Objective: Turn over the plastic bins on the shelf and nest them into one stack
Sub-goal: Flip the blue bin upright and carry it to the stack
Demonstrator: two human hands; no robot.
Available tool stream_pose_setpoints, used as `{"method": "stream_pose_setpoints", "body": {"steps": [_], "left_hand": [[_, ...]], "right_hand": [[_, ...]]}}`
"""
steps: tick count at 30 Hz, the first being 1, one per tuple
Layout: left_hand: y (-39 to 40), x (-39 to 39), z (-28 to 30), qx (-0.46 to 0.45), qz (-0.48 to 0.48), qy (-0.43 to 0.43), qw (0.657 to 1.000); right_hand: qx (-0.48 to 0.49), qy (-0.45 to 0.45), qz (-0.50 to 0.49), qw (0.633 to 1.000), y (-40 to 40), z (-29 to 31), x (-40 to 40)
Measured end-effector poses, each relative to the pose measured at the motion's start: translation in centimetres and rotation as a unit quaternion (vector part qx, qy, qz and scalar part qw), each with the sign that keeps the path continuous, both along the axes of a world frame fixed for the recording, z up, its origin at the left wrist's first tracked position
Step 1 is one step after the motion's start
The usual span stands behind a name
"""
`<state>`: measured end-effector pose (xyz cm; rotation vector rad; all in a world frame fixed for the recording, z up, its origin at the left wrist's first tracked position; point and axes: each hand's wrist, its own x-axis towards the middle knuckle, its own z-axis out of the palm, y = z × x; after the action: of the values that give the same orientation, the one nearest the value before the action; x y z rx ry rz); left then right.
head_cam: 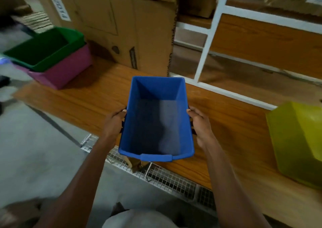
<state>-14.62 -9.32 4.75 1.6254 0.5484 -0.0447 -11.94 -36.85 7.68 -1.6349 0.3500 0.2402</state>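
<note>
Gripping the blue bin (156, 121) by its two long sides, the person holds it open side up at the centre of the frame, over the front edge of the wooden shelf (83, 98). The left hand (114, 121) wraps the bin's left wall, fingers curled under the rim and the thumb tip lying along its top edge. The right hand (200, 124) does the same on the right wall, thumb on the rim and fingers folded against the outside. Both forearms reach up from the bottom of the frame. The bin's inside is bare, and its near rim carries a flat lip at the middle.

In the upper left of the frame, well apart from the blue bin, a green bin (45, 48) sits nested open side up inside a pink bin (66, 72), the pair resting on the shelf's left end. At the right edge of the frame a yellow bin (296, 140) lies on the same shelf board, tilted so one of its walls faces the camera; its opening cannot be made out.

Behind the blue bin a large cardboard box (122, 23) stands on the shelf, with a white shelf frame (207, 41) to its right. Below the shelf's front edge runs a wire mesh panel (167, 177), and grey floor (34, 149) fills the lower left.
</note>
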Motion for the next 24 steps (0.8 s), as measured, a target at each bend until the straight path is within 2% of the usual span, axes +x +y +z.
{"method": "stream_pose_setpoints", "body": {"steps": [11,17,24], "left_hand": [[19.0,-0.5,2.0,-0.006,0.073,-0.015,0.997],[26.7,1.7,3.6,0.012,0.045,-0.028,0.999],[32.3,8.7,5.3,0.015,0.0,-0.063,0.998]], "right_hand": [[-0.003,0.0,0.048,0.999,19.5,0.5,2.4],[-0.004,-0.003,0.041,0.999,26.8,1.3,4.7],[0.006,-0.028,0.001,1.0,31.5,3.0,9.5]]}}
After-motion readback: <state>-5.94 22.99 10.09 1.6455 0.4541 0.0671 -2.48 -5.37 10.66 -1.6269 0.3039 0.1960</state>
